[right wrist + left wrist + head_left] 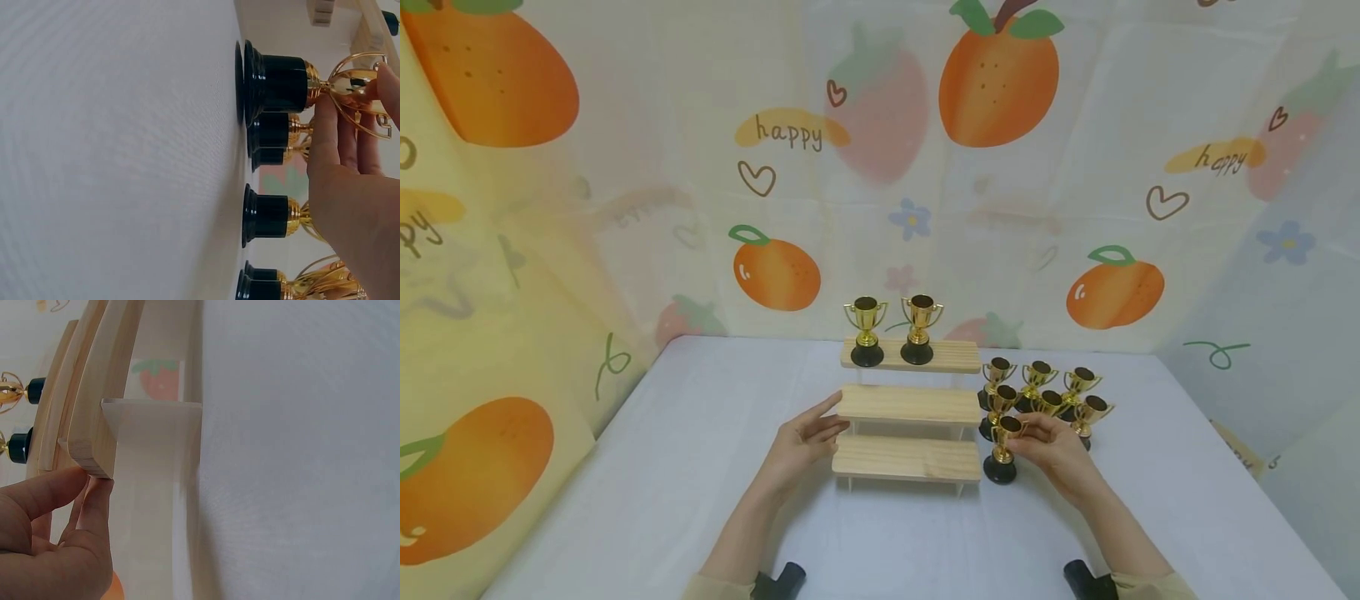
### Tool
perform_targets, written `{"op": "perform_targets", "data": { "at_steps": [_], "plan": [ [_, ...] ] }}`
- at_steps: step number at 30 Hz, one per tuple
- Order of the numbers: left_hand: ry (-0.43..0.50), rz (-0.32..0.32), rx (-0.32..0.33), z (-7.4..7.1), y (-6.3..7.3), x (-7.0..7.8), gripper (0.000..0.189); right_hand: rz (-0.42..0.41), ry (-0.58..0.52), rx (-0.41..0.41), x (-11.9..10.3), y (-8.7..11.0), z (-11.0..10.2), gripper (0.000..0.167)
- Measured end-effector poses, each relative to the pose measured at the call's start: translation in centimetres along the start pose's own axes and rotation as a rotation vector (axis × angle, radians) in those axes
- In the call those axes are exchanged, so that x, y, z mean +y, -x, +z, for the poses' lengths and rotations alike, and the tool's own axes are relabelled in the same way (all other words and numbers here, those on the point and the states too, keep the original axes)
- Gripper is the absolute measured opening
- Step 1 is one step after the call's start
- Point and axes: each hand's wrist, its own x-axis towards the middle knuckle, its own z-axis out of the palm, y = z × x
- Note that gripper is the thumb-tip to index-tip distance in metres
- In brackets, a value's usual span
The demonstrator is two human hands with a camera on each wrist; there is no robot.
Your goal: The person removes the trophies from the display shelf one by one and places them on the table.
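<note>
A three-step wooden display stand [906, 458] rests on white supports. Two gold toy trophies [867, 317] with black bases stand on its top step, towards the left. My left hand [801, 437] is at the stand's left side, fingers extended; in the left wrist view, its fingertips [100, 485] touch the end of a wooden board [94, 447]. To the right of the stand, my right hand [1056, 454] pinches another trophy [1002, 454] by its gold cup. In the right wrist view this trophy [281, 84] is upright, its black base close over the tablecloth.
Several more gold trophies [1081, 383] stand grouped behind my right hand, right of the stand. White cloth [700, 467] covers the table. A fruit-patterned curtain [880, 208] hangs behind it, and another side of it [490, 333] hangs at the left.
</note>
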Motion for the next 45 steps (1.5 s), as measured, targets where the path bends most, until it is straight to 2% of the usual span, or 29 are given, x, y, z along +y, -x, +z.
{"op": "perform_targets", "data": {
  "at_steps": [14, 30, 40, 45],
  "plan": [
    [0.006, 0.005, -0.006, -0.08, 0.00, -0.04, 0.070, 0.063, 0.052, -0.001, 0.32, -0.22, -0.23, 0.027],
    [0.006, 0.010, -0.009, -0.11, -0.03, 0.00, 0.070, 0.069, 0.056, -0.010, 0.14, -0.08, -0.24, 0.032],
    [0.003, -0.015, 0.032, 0.16, -0.20, 0.16, 0.070, 0.085, 0.064, -0.021, 0.05, 0.01, -0.24, 0.034],
    [0.005, -0.014, 0.021, 0.13, -0.19, 0.09, 0.070, 0.070, 0.049, -0.027, 0.08, 0.06, -0.24, 0.036]
  ]
}}
